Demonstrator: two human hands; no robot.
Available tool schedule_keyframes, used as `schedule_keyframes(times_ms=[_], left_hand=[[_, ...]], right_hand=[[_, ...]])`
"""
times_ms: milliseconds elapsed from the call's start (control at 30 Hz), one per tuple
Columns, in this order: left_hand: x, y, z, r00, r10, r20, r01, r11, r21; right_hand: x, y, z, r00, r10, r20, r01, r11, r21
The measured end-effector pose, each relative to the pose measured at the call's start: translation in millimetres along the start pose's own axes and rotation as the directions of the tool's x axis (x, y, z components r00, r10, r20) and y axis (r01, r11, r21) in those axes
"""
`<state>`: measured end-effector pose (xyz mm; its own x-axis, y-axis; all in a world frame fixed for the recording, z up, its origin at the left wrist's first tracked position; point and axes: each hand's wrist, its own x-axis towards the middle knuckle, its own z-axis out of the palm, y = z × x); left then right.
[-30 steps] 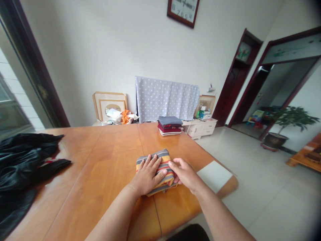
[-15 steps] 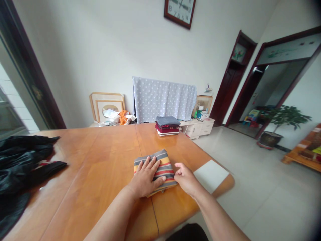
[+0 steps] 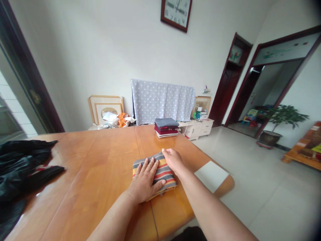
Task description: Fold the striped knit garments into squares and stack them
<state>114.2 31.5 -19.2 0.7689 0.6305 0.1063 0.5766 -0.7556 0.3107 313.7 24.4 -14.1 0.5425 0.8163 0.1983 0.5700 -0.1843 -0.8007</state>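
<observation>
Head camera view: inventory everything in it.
Glossy wooden table: one, orange, foreground
Folded striped cloth: one, grey, yellow and red, on table
Folded fabric stack: one, blue above red, table's far edge
Crumpled fabric pile: one, black, table's left
Flat rectangular sheet: one, white, table's right
Framed clock: one, white and brown, wall
Spotted cloth: one, pale grey, background
Framed pictures: at least two, tan, flanking spotted cloth
Low cabinet: one, white, background
Wooden doorways: two, dark red, right
Potted plant: one, green, tiled floor
Wooden furniture: one, orange, far right
Small items: several, mixed colours, background
Left hand: one, bare, flat on striped cloth
Right hand: one, bare, at striped cloth's far corner
</observation>
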Motion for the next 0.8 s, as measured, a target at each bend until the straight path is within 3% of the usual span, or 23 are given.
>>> schedule_keyframes(times_ms=[133,333,433,533,633,700,800], left_hand=[[-1,1,1,1.000,0.012,-0.024,-0.012,1.000,0.017],[-3,3,1,0.998,0.026,-0.049,-0.025,0.999,0.028],[-3,4,1,0.999,0.023,-0.031,-0.022,0.999,0.034],[-2,4,2,1.000,0.016,-0.012,-0.015,0.999,0.038],[-1,3,3,1.000,0.008,-0.011,-0.007,1.000,0.028],[-1,3,4,1.000,0.006,-0.016,-0.006,1.000,0.017],[-1,4,5,0.999,0.021,-0.034,-0.021,1.000,-0.003]], right_hand=[[18,-1,18,1.000,-0.005,-0.004,0.004,0.995,-0.103],[21,16,35,0.985,-0.134,-0.110,0.142,0.987,0.071],[21,28,38,0.987,-0.114,-0.118,0.115,0.993,0.003],[19,27,32,0.993,-0.102,-0.062,0.095,0.989,-0.112],[10,9,17,0.991,-0.121,-0.055,0.109,0.976,-0.188],[-3,-9,6,0.979,-0.200,-0.046,0.186,0.960,-0.208],[-27,-27,-5,0.921,-0.374,0.108,0.387,0.906,-0.172]])
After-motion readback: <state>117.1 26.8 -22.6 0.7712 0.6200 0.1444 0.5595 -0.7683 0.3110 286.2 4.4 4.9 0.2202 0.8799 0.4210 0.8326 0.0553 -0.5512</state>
